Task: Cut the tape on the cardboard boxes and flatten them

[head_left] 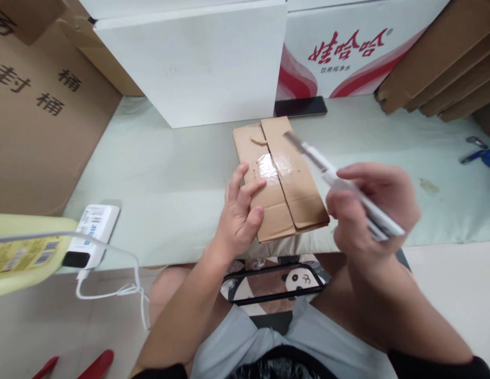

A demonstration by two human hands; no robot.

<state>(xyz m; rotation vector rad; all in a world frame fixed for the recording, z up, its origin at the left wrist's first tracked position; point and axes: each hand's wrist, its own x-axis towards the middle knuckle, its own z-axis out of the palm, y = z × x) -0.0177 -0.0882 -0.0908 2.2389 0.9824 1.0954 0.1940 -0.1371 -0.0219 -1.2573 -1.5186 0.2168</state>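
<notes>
A small brown cardboard box lies flat on the pale green mat, its centre seam taped with clear tape. My left hand rests on the box's left flap, fingers curled and pressing it down. My right hand hovers just right of the box, closed round a white utility knife. The knife's blade tip points up-left, above the box's top face near the taped seam. The knife is blurred by motion.
A big white box and a red-and-white printed carton stand behind. A black phone lies at their foot. Brown cartons at left, stacked cardboard at right. A white power bank with cable at left; blue object far right.
</notes>
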